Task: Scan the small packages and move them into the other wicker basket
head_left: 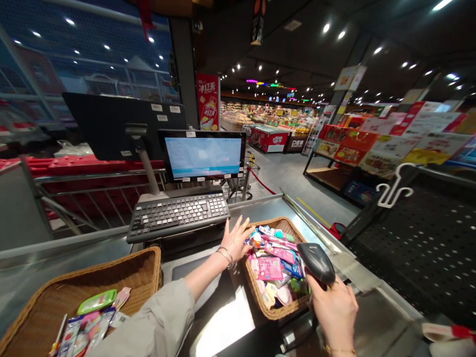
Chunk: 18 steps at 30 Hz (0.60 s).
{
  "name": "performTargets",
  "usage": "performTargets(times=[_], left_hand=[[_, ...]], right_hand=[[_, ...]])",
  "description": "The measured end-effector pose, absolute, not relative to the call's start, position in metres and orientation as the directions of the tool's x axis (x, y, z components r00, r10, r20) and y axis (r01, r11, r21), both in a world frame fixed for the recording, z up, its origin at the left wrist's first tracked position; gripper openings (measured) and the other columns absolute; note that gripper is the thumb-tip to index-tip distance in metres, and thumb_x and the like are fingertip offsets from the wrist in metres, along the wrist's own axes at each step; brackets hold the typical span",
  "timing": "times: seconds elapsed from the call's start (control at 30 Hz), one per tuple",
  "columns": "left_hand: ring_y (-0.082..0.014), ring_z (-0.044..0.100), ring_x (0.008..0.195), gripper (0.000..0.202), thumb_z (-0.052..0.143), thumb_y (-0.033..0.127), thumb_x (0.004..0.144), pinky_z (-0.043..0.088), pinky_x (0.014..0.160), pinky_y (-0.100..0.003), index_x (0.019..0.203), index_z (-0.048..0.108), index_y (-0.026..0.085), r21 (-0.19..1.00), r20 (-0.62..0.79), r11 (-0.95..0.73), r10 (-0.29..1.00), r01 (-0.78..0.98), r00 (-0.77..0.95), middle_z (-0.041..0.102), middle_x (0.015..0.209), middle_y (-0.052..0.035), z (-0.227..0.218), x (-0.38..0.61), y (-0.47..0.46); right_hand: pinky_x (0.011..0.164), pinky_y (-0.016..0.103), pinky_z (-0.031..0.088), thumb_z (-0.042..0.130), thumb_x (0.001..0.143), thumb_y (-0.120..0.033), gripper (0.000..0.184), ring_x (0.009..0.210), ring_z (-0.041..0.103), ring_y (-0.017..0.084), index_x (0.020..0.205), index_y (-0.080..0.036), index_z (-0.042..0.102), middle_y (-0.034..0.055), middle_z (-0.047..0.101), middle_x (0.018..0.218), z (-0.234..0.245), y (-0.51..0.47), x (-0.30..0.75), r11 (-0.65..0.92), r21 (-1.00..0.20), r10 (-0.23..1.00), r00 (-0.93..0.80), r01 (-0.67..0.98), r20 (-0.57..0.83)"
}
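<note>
The right hand [336,308] is wrapped around a black scanner [317,262] by the right edge of a basket [275,313] full of small packs [268,268]. The left hand [235,242] has its fingers spread at the other edge — I can't tell if they touch a pack. It looks like picking time — the next move calls for pinching just one.

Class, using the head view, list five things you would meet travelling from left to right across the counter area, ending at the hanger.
Green-edged packet → keyboard → heaped wicker basket → black handheld scanner → white hanger
</note>
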State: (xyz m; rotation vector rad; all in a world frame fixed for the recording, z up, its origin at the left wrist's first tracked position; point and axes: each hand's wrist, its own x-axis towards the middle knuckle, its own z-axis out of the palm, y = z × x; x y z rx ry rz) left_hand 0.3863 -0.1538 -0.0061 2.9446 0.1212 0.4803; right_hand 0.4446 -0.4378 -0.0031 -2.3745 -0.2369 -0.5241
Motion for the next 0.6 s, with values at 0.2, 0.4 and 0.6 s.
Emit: performTargets(times=[0.2, 0.4, 0.6], left_hand=[[-0.0328, 0.016, 0.145, 0.050, 0.056, 0.037, 0.087, 0.005, 0.111, -0.070, 0.135, 0.048, 0.026, 0.181, 0.305, -0.978, 0.160, 0.107, 0.939, 0.031, 0.154, -0.0094, 0.003, 0.359, -0.141], [-0.0316, 0.019, 0.145, 0.053, 0.062, 0.030, 0.084, 0.007, 0.112, -0.069, 0.135, 0.047, 0.028, 0.196, 0.306, -0.963, 0.237, 0.183, 0.922, 0.033, 0.153, -0.0083, 0.011, 0.319, -0.131], [-0.0312, 0.022, 0.144, 0.053, 0.062, 0.029, 0.084, 0.009, 0.113, -0.067, 0.135, 0.048, 0.026, 0.192, 0.350, -0.950, 0.302, 0.248, 0.887, 0.036, 0.152, -0.0094, 0.011, 0.272, -0.115]], right_hand=[[0.096, 0.048, 0.039, 0.041, 0.070, -0.074, 0.062, 0.098, 0.061, 0.033, 0.081, -0.018, 0.067, 0.0166, 0.070, 0.099, 0.005, -0.421, 0.442, -0.722, -0.578, 0.103, 0.885, 0.380, 0.454], [0.091, 0.051, 0.041, 0.040, 0.069, -0.074, 0.065, 0.097, 0.059, 0.034, 0.080, -0.017, 0.068, 0.0183, 0.069, 0.096, 0.010, -0.397, 0.427, -0.685, -0.589, 0.158, 0.877, 0.428, 0.453], [0.093, 0.051, 0.039, 0.041, 0.073, -0.070, 0.062, 0.097, 0.059, 0.033, 0.087, -0.017, 0.070, 0.0159, 0.070, 0.096, 0.018, -0.369, 0.405, -0.626, -0.590, 0.281, 0.853, 0.510, 0.439]])
